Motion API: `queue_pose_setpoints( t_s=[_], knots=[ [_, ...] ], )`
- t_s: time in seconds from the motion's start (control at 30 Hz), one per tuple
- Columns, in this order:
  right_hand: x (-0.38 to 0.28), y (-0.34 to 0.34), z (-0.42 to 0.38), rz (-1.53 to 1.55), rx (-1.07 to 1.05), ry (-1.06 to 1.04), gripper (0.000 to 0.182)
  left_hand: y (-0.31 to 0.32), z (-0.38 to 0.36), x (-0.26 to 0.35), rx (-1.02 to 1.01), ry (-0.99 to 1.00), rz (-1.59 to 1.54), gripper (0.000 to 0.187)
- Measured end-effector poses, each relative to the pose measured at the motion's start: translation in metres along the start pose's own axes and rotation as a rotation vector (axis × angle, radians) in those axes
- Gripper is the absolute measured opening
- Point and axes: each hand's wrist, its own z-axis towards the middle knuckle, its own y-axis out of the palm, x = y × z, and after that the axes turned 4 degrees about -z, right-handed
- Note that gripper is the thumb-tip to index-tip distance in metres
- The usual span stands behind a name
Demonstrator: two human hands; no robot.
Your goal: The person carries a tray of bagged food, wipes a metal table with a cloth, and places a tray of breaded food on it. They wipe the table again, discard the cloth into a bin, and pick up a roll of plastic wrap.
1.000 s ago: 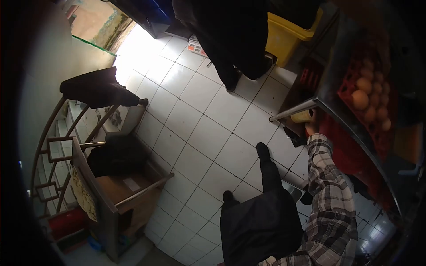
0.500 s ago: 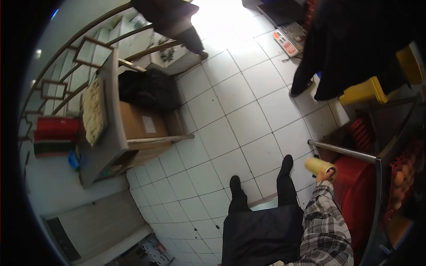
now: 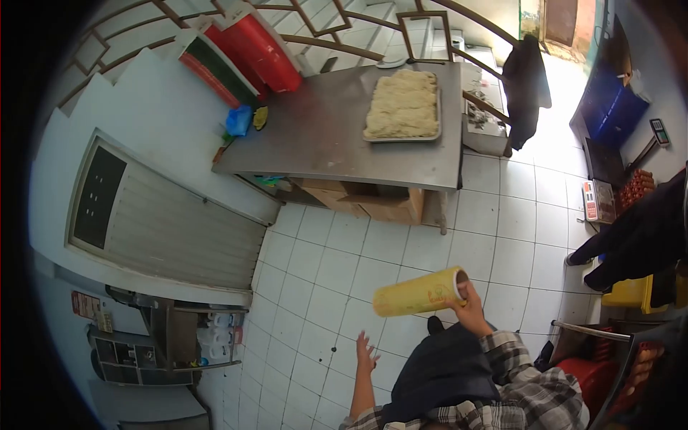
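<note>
A yellow roll of cling film [image 3: 412,294] with a hollow core is in my right hand [image 3: 470,311], whose fingers hook into and around its right end. The roll lies nearly level above the tiled floor, in front of my dark apron [image 3: 441,369]. My left hand [image 3: 367,352] hangs below and to the left of the roll, apart from it, its fingers spread with nothing in them. Beyond the roll, a metal tray of pale dough [image 3: 403,107] rests on a steel table [image 3: 322,136].
Red boxes [image 3: 264,49] and a blue bag [image 3: 239,120] stand on the table's left side. At right are a person in dark clothes [image 3: 645,233], a scale [image 3: 598,201] and a metal rack with eggs [image 3: 645,365]. A grey door [image 3: 172,204] is at left.
My view has swung left toward the table and dough. My right hand has brought the roll away from the rack, in front of me, and my left hand has come into view.
</note>
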Motion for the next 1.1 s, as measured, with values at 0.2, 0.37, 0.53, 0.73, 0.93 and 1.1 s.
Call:
queue_pose_setpoints(
  t_s=[0.2,0.37,0.53,0.73,0.93,1.1],
  knots=[
    [-0.12,-0.002,0.084,0.549,-0.255,-0.011,0.046,0.074,0.021,0.154,-0.403,0.296,-0.753,0.069],
    [-0.115,0.023,0.175,0.479,-0.18,0.024,0.045,0.109,0.059,0.254,-0.431,0.318,-0.527,0.066],
    [-0.123,0.042,0.258,0.425,0.006,0.179,0.047,0.169,0.115,0.344,-0.403,0.196,-0.254,0.066],
    [-0.046,0.086,0.355,-0.056,0.454,0.008,0.059,0.229,0.159,0.432,-0.656,0.217,0.106,0.063],
    [-0.108,0.084,0.349,0.194,0.539,0.19,0.064,0.254,0.219,0.511,-1.09,0.951,0.814,0.058],
    [-0.144,0.087,0.331,0.319,0.607,0.375,0.071,0.276,0.25,0.545,-0.975,0.446,0.939,0.072]
  ],
)
